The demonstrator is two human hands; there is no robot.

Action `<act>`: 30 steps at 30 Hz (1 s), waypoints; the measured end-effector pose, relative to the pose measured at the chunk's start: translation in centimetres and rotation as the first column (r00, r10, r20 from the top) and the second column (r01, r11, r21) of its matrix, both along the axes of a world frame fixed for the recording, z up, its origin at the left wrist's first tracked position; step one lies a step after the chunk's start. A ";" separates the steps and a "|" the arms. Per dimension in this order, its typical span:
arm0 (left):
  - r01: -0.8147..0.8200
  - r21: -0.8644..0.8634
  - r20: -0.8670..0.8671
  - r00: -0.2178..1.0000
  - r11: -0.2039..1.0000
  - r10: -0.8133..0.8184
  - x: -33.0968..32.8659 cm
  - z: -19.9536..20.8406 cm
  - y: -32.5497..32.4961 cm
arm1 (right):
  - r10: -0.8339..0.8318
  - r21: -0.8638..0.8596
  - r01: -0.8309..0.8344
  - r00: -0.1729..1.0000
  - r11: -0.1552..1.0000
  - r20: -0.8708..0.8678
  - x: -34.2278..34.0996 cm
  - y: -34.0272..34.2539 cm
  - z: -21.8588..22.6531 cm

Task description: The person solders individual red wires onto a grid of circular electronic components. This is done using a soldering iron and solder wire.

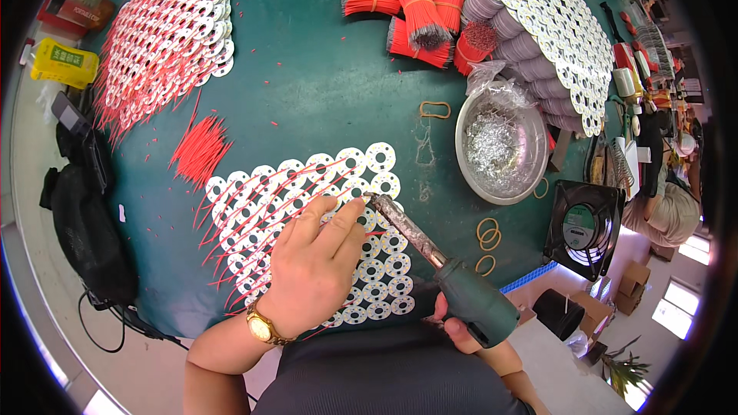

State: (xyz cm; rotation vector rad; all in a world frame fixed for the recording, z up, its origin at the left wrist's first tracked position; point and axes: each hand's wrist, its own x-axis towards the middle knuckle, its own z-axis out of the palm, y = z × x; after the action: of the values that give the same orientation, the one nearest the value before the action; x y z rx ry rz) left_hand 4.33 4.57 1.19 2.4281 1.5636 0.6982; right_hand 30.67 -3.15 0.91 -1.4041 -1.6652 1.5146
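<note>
We find a green worktable bearing three groups of round white LED boards. At the upper right stands a deep stack of boards on which we see no wires. At the upper left lies a stack of wired boards, red ends trailing from its edge; we judge these finished.

Between them, nearest the person, lies the board panel in hand. Its upper-left part carries red wires; the right-hand columns and lower right rows look mostly bare, so we judge it partly done. The area beneath the hand is hidden.

Beyond, we note banded red wire bundles and a metal bowl of tangled silvery material. The right hand is closed around the handle of a soldering iron, its tip just beside the left fingertips. The left hand rests over the panel, fingers narrowly spaced; we cannot tell whether it pinches a wire. A loose wire pile remains unused just beyond the panel's upper-left corner.
</note>
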 end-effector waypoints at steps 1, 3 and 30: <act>0.000 0.008 0.008 1.000 1.000 0.000 0.0 -0.1 0.0 | -0.013 -0.027 0.013 1.000 1.000 -0.001 0.0 0.0 0.1; 0.000 0.015 0.017 1.000 1.000 0.000 0.0 -0.2 0.0 | 0.013 0.008 -0.013 1.000 1.000 0.015 0.2 0.0 -0.2; 0.009 -0.007 -0.003 1.000 1.000 -0.009 0.1 0.1 -0.3 | 0.046 0.228 -0.088 0.982 0.970 0.185 -0.8 0.9 0.4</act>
State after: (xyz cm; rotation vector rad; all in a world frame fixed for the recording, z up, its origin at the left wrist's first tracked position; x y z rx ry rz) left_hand 4.39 4.27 1.31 2.4313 1.5523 0.6867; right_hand 29.84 -2.27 1.34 -1.3994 -1.9478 1.2057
